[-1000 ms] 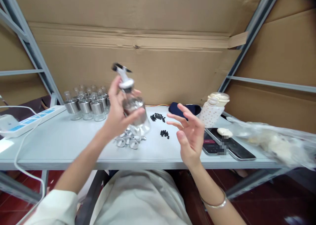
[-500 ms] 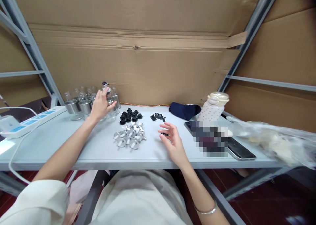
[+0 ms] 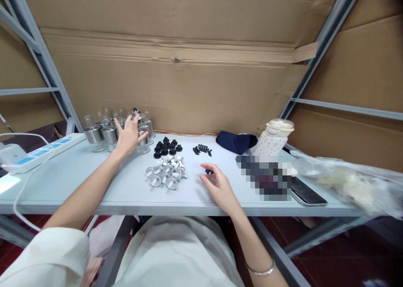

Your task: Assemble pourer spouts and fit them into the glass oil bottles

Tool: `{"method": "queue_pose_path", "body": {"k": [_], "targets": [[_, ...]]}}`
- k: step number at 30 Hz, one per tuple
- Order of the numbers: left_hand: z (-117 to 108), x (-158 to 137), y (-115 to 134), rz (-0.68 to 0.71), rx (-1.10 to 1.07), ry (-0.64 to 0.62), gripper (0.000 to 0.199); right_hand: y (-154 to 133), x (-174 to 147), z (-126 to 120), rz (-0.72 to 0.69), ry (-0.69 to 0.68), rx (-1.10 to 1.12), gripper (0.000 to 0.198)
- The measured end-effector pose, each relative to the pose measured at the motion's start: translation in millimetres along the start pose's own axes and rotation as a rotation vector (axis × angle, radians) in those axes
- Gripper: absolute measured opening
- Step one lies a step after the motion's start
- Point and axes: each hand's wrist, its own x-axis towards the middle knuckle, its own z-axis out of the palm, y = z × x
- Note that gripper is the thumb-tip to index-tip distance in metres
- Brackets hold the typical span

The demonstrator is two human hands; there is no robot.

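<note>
My left hand (image 3: 127, 136) is at the glass bottles on the left, fingers spread and nothing gripped in them. Just behind its fingertips shows a small stopper with a black tip (image 3: 136, 110), apparently on a bottle that the hand mostly hides. Steel-banded glass bottles (image 3: 109, 134) stand around that hand. My right hand (image 3: 218, 188) hovers low over the table, its thumb and curved fingers apart, holding nothing. Small black bits (image 3: 209, 171) lie by its fingertips. Between the hands are a pile of silvery disc-shaped stopper parts (image 3: 166, 173) and a group of black ribbed plugs (image 3: 166, 147).
Short black pieces (image 3: 202, 149) lie mid-table, before a navy cap (image 3: 236, 142). To the right stand a spotted white flask (image 3: 271, 140), a phone (image 3: 307, 191) and a plastic bag (image 3: 346, 178). A power strip (image 3: 47, 152) with a white cable lies left. Cardboard (image 3: 189, 94) walls the back.
My left hand has let go of the black-tipped stopper, which now sits lower, and its fingers have spread. My right hand has shifted slightly down, with its fingers more bent.
</note>
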Motion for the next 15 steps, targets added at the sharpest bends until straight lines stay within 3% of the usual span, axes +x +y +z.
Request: {"method": "queue_pose_path", "body": {"k": [6,10,12,15], "targets": [[-15.0,-1.4,9.3,-0.065,0.021,0.081,0.074,-4.2,0.1,-0.9,-0.090,-0.009,-0.075,0.019],[-28.9,5.4,23.9,-0.050,-0.114,0.155,0.073,-7.0,-2.3,0.6,-0.093,-0.058,-0.149,0.014],[-32.8,8.9,38.2,0.060,-0.182,0.087,0.053,-11.1,-1.8,1.6,-0.085,-0.157,-0.192,0.013],[-28.6,11.9,63.3,0.336,-0.218,-0.189,0.033,-20.6,3.7,3.7,-0.054,-0.298,-0.303,0.014]]}}
